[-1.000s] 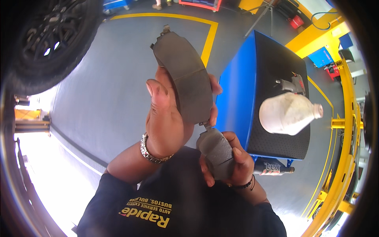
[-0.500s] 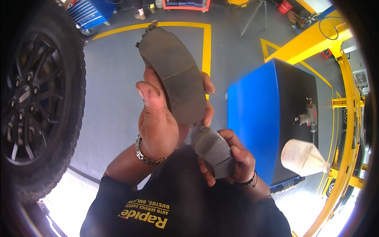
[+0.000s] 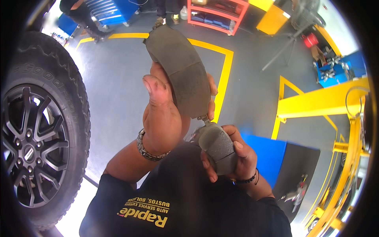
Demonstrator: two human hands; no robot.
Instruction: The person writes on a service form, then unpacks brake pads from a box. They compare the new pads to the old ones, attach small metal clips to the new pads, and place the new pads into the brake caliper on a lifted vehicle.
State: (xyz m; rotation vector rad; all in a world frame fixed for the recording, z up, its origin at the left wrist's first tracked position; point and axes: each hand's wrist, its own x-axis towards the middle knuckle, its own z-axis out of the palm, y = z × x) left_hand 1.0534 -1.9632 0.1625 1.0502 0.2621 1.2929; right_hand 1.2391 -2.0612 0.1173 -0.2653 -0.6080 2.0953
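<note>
A long, curved dark-grey brake pad (image 3: 179, 69) is held up in my left hand (image 3: 161, 114), friction face toward me, thumb along its near edge and fingertips round its far side. A groove crosses its middle, and small metal clips stick out at both ends. Below and to the right, my right hand (image 3: 244, 156) grips a smaller, lighter grey brake pad (image 3: 220, 149), its face also turned up and grooved. The upper end of this pad is close to the lower clip of the larger one; I cannot tell whether they touch.
A wheel with a chunky tyre (image 3: 75, 114) stands at left. On the right, a blue and black bench (image 3: 264, 156) carries an air tool (image 3: 296, 193), near a yellow lift post (image 3: 347, 158). Two people stand beyond, by a blue tool chest (image 3: 112, 12) and a red cart (image 3: 215, 15).
The view has tilted up, bringing more of the far floor, the cart and a second person into sight. Both hands keep hold of their pads, nearly unmoved; the white bottle has left view.
</note>
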